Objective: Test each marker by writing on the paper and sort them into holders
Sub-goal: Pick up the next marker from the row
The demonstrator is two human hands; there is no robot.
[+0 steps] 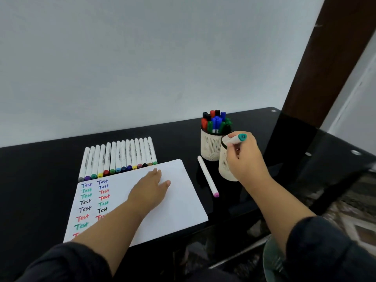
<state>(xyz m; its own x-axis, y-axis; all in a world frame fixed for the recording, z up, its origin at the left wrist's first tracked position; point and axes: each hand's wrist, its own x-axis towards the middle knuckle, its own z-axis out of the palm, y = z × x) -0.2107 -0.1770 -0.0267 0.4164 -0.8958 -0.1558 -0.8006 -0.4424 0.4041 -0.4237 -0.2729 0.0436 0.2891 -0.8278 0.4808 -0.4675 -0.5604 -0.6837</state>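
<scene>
Our left hand [151,188] lies flat on the paper [179,200], fingers straight. Right of centre, our right hand [244,157] pinches a teal-capped marker [236,139] over the nearer holder [223,165]. Between paper and holder, a pink-tipped marker [207,176] lies on the bench [40,180].
</scene>
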